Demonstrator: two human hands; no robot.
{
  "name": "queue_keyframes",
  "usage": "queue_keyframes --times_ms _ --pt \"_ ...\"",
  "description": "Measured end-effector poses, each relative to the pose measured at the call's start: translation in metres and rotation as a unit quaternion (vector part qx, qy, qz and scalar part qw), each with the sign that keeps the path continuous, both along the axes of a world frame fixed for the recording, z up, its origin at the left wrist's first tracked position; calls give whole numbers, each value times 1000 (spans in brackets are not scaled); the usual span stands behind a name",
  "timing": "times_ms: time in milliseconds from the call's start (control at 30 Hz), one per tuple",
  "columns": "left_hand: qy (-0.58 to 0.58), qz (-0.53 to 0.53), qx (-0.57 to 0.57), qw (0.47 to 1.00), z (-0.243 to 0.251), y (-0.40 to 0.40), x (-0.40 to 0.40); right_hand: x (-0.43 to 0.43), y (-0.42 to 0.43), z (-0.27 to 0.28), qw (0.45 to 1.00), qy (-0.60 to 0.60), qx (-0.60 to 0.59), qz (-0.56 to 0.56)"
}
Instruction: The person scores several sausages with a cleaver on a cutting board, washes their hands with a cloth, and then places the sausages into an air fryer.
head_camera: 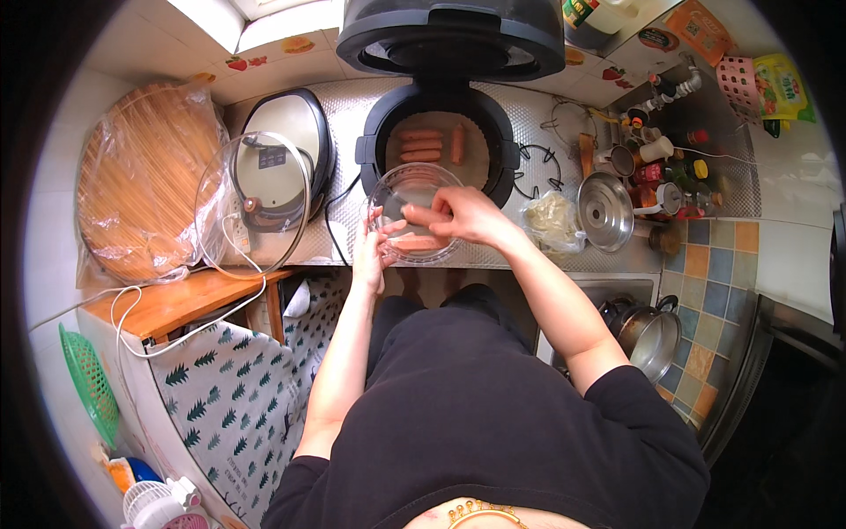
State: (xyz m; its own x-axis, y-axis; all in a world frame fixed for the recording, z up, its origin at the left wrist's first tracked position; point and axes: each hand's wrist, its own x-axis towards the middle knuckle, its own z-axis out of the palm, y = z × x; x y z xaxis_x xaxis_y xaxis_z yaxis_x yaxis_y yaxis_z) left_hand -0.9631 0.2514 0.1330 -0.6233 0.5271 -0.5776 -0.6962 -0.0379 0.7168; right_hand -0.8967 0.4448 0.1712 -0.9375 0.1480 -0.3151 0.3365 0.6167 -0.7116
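Observation:
My left hand (374,254) grips the left rim of a clear bowl (396,192) at the counter's front edge. Inside the bowl lies a sausage (418,243). Between the fingers of my right hand (470,213) is another sausage (423,215), held above the bowl. Behind the bowl, and partly covered by it, stands a black round cooker (505,159) with its lid (456,40) raised. Its round liner (486,142) carries several sausages, some side by side (421,144) and one turned the other way (457,144) to their right.
Left of the cooker are a closed electric appliance (277,142), a glass lid (307,198) and a bagged wooden board (145,178). To the right are a wire stand (558,168), a plastic bag (552,218), a steel lid (605,221), bottles (651,173) and a pot (654,340).

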Motion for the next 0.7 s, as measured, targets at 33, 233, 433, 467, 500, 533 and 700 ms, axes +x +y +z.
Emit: queue_keyframes --times_ms 33,233,433,467,500,533,700 --pt "0 1 0 1000 -1 -2 -1 0 2 4 998 19 -29 -56" --pt "21 -5 -4 1000 -5 -14 -10 -22 39 -25 952 52 -32 -301" --pt "16 16 7 1000 -11 -27 -12 -46 43 -71 942 -72 116 -306" --pt "15 17 7 1000 -12 -28 -12 -50 43 -77 941 -93 164 -282" --pt "13 21 5 1000 -9 -28 -13 -54 45 -83 941 -93 164 -281" --pt "11 25 4 1000 -7 -28 -14 -58 48 -90 941 -134 165 -264" --pt "10 31 17 999 -9 -34 -17 -65 53 -106 938 -198 193 -208"
